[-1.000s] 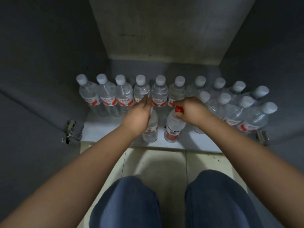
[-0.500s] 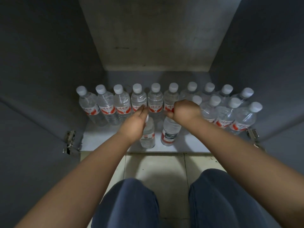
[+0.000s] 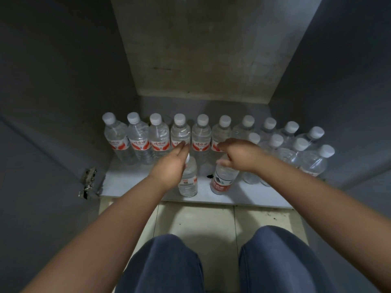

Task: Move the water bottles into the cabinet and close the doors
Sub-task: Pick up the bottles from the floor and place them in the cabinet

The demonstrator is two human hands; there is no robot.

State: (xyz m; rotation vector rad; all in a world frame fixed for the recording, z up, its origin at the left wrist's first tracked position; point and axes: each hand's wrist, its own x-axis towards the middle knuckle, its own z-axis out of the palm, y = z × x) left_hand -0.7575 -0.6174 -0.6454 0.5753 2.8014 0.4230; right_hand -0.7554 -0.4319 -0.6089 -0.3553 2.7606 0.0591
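A person's left hand (image 3: 172, 163) and right hand (image 3: 241, 154) sit atop two upright water bottles at the cabinet shelf's (image 3: 135, 185) front edge, the small bottle (image 3: 188, 179) directly under the left fingers, the red-labelled bottle (image 3: 222, 178) under the right, both just ahead of the back row of bottles (image 3: 179, 134). The left fingers look extended over the cap, the right curled round its bottle's top, though both caps are hidden and the grips cannot be confirmed.

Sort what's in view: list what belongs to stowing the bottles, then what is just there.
Job:
left hand on small bottle
right hand on red-label bottle
back-row bottles
cabinet shelf
left door

Just there:
door hinge
tiled floor
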